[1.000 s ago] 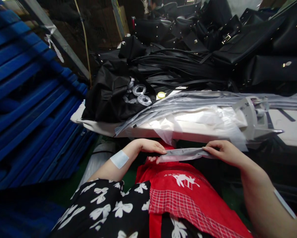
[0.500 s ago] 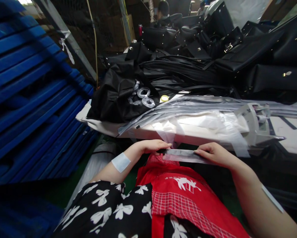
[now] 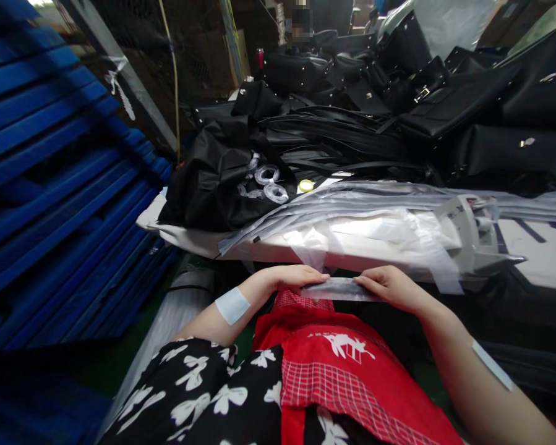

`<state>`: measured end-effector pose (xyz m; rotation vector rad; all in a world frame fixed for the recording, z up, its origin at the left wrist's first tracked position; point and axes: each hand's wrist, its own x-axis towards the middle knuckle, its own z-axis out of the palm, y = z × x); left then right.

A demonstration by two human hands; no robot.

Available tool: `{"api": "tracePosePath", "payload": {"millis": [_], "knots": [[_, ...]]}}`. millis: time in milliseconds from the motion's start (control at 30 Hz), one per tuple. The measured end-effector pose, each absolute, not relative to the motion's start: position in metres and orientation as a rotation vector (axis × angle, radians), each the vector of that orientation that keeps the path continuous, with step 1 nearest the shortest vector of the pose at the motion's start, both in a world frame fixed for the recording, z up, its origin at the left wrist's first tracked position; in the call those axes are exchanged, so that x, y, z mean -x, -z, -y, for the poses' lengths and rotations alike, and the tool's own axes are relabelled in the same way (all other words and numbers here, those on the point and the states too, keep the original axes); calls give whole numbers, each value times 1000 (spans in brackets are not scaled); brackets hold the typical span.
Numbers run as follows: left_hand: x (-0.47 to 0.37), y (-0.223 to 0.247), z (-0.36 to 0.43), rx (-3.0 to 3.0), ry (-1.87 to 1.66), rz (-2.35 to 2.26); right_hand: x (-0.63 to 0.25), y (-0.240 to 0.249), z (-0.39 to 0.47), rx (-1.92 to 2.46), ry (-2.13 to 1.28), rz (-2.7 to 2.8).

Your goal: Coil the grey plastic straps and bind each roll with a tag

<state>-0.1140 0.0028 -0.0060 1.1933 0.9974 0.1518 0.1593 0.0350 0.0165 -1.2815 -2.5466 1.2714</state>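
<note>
A narrow translucent plastic strip (image 3: 337,288) stretches between my two hands, just in front of the table edge and above my red apron. My left hand (image 3: 300,277) pinches its left part, thumb on top. At the strip's other side my right hand (image 3: 383,283) is closed on it between thumb and fingers. Whether anything lies inside the strip is hard to make out. On the table just beyond lie several long straps in clear plastic (image 3: 380,196) and a white crumpled plastic sheet (image 3: 375,232).
A tape dispenser (image 3: 470,235) stands at the table's right front. Black bags (image 3: 463,99) and black straps (image 3: 342,133) heap up behind. Coiled clear cords (image 3: 275,193) rest on black fabric (image 3: 208,179). Blue stacked boards (image 3: 64,185) rise at left, and a person (image 3: 302,25) is far back.
My hands have come closer together along the plastic strip, the right one moving left. The dark end seen by my left hand earlier is now covered.
</note>
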Motion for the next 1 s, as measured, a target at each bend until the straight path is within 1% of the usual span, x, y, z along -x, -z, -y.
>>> {"api": "tracePosePath", "payload": {"millis": [100, 167, 233, 300, 400, 467, 533, 600, 667, 733, 800, 833, 900, 967, 1000], "knots": [[117, 3, -4, -1157, -49, -812, -159, -20, -36, 1308, -1307, 2510], [120, 0, -3, -1129, 3, -646, -160, -24, -35, 1273, -1391, 2510], [122, -3, -1, -1093, -12, -540, -163, -27, -34, 1217, -1468, 2534], [123, -4, 0, -1036, -97, -541, -167, -26, -34, 1228, -1426, 2563], [122, -4, -5, -927, -274, -606, -170, -19, -40, 1339, -1235, 2582], [118, -8, -12, -860, -414, -592, -169, -17, -45, 1355, -1220, 2511], [109, -15, -22, -774, -602, -535, -164, -22, -48, 1270, -1361, 2323], [91, -24, -30, -770, -787, -455, -156, -35, -46, 1143, -1545, 2023], [66, -32, -33, -870, -857, -378, -148, -54, -38, 1004, -1694, 1723], [42, -36, -30, -1039, -741, -291, -143, -76, -30, 881, -1811, 1574], [31, -37, -23, -1165, -495, -248, -146, -95, -24, 838, -1851, 1654], [34, -36, -20, -1205, -356, -248, -152, -101, -23, 866, -1805, 1772], [54, -36, -16, -1206, -97, -284, -170, -106, -25, 984, -1555, 2112], [91, -35, -14, -1139, 83, -322, -197, -98, -35, 1207, -1156, 2450], [112, -34, -13, -1103, 107, -379, -212, -90, -41, 1375, -949, 2582]]}}
